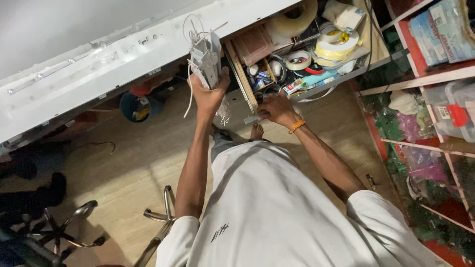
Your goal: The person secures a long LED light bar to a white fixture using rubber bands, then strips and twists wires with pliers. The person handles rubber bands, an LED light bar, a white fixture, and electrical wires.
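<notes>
Tight spot: the person stands wedged between the long white panel surface (99, 59) running along the upper left and the red-framed shelving unit (420, 79) packed with bags and clear boxes on the right, leaving just a strip of pale wood-look floor (123, 163) underfoot. The chrome base of a swivel chair (158, 222) sits just behind the left elbow, so room backward is limited; a second chair base (59, 227) is lower left, further off. An open wooden drawer (242, 79) juts out from under the surface, its front edge right at the hands, crammed with rolls of tape (299, 59), small boxes and loose bits. Left hand (208, 94): arm nearly straight, raised forward, grip wrapped snugly around the lower end of a grey plastic component with white wires trailing off it (205, 54), held upright in the air just left of the drawer, top end level with the panel's edge. Wires (189, 99) hang past the wrist. Right hand (277, 109): elbow bent, orange bead wristband (297, 126) showing, palm down at the drawer's front corner, fingers closed narrow on a small flat grey piece (253, 118); can't make out what that piece is. A bare foot (256, 131) shows directly below the hands.
</notes>
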